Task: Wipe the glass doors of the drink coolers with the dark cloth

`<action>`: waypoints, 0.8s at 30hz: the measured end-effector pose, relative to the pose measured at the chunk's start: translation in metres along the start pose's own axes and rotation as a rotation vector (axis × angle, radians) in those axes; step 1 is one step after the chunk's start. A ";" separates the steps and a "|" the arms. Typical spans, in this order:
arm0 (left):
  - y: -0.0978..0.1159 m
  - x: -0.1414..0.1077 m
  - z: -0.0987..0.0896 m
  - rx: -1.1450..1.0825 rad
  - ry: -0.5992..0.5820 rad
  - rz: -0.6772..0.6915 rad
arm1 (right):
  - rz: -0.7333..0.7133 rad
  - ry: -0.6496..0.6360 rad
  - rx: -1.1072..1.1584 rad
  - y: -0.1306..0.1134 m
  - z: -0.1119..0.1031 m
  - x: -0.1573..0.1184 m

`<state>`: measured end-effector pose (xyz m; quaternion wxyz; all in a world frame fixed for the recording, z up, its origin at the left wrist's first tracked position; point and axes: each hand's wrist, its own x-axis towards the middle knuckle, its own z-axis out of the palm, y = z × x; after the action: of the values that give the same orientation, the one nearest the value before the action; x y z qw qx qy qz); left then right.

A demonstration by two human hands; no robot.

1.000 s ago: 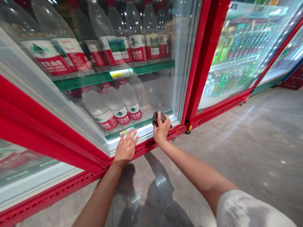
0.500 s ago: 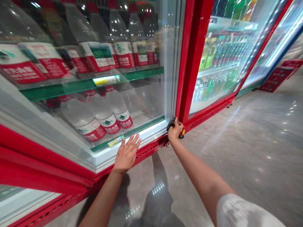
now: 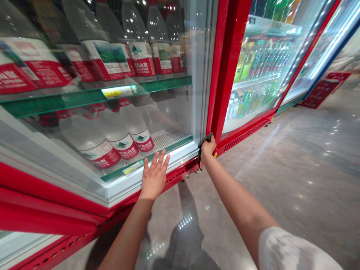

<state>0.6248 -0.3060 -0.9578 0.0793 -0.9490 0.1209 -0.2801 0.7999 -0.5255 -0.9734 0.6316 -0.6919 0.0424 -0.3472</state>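
A glass fridge door with a red frame (image 3: 215,75) stands before me. At its lower right corner my right hand (image 3: 208,146) is closed round a black squeegee-like tool (image 3: 200,159). The tool has a thin curved strip hanging down on its left side; its exact kind is partly hidden by the fingers. Further left, my left hand (image 3: 154,176) is held flat with fingers spread, at the bottom edge of the door. Whether its palm touches the glass or frame, I cannot tell. Behind the glass are large water bottles (image 3: 142,58) with red and white labels.
A green-edged shelf (image 3: 160,85) divides the fridge. To the right is another lit fridge with a drinks shelf (image 3: 253,84), then a red box-like stand (image 3: 322,92). Red vented trim (image 3: 70,242) runs along the base above the shiny grey floor (image 3: 295,180).
The view has shifted slightly right. My left hand has moved a little right along the lower edge. The black tool in my right hand has turned, its strip now hanging downward.
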 end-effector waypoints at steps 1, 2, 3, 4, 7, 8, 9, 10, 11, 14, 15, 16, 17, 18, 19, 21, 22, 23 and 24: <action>0.000 0.000 0.001 -0.003 -0.005 0.002 | -0.039 0.009 -0.039 -0.006 0.005 0.007; -0.001 -0.001 0.001 -0.007 -0.012 0.005 | -0.051 0.022 -0.070 -0.014 0.010 0.013; -0.002 -0.001 0.001 -0.011 -0.018 0.011 | -0.086 0.042 -0.125 -0.023 0.016 0.016; -0.002 -0.001 0.001 -0.014 -0.023 0.017 | -0.162 0.057 -0.210 -0.031 0.021 0.015; -0.004 -0.002 0.000 -0.014 -0.016 0.034 | -0.511 -0.041 -0.436 -0.042 0.023 -0.014; -0.004 -0.003 0.000 -0.012 -0.008 0.036 | -0.630 -0.126 -0.474 -0.039 0.019 -0.027; -0.004 -0.004 0.000 -0.007 0.002 0.035 | -0.738 -0.217 -0.494 -0.033 0.013 -0.039; -0.004 -0.006 0.000 0.000 0.013 0.033 | -0.820 -0.304 -0.503 -0.024 0.005 -0.048; -0.005 -0.009 0.000 0.008 0.024 0.029 | -0.871 -0.365 -0.501 -0.015 -0.001 -0.053; -0.011 -0.018 -0.002 0.042 0.039 -0.001 | -0.785 -0.302 -0.415 0.002 -0.008 -0.046; -0.013 -0.022 -0.003 0.052 0.035 -0.013 | -0.708 -0.220 -0.367 0.001 -0.003 -0.040; -0.017 -0.025 -0.005 0.060 0.026 -0.022 | -0.633 -0.135 -0.323 -0.004 0.004 -0.035; -0.020 -0.029 -0.006 0.067 0.015 -0.028 | -0.580 -0.074 -0.290 -0.011 0.013 -0.034; -0.023 -0.032 -0.007 0.072 0.002 -0.030 | -0.556 -0.049 -0.276 -0.021 0.022 -0.036; -0.026 -0.036 -0.008 0.075 -0.013 -0.028 | -0.567 -0.066 -0.281 -0.030 0.029 -0.042; -0.031 -0.042 -0.010 0.079 -0.041 -0.025 | -0.677 -0.215 -0.331 -0.040 0.034 -0.063; -0.033 -0.044 -0.011 0.081 -0.051 -0.027 | -0.765 -0.325 -0.366 -0.039 0.032 -0.075; -0.034 -0.047 -0.011 0.083 -0.059 -0.031 | -0.867 -0.444 -0.398 -0.034 0.025 -0.085; -0.035 -0.049 -0.012 0.084 -0.066 -0.036 | -0.980 -0.562 -0.424 -0.026 0.017 -0.093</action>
<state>0.5850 -0.2599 -0.9656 0.1179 -0.9555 0.0894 -0.2551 0.7290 -0.4602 -0.9891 0.2334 -0.8070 -0.3817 -0.3855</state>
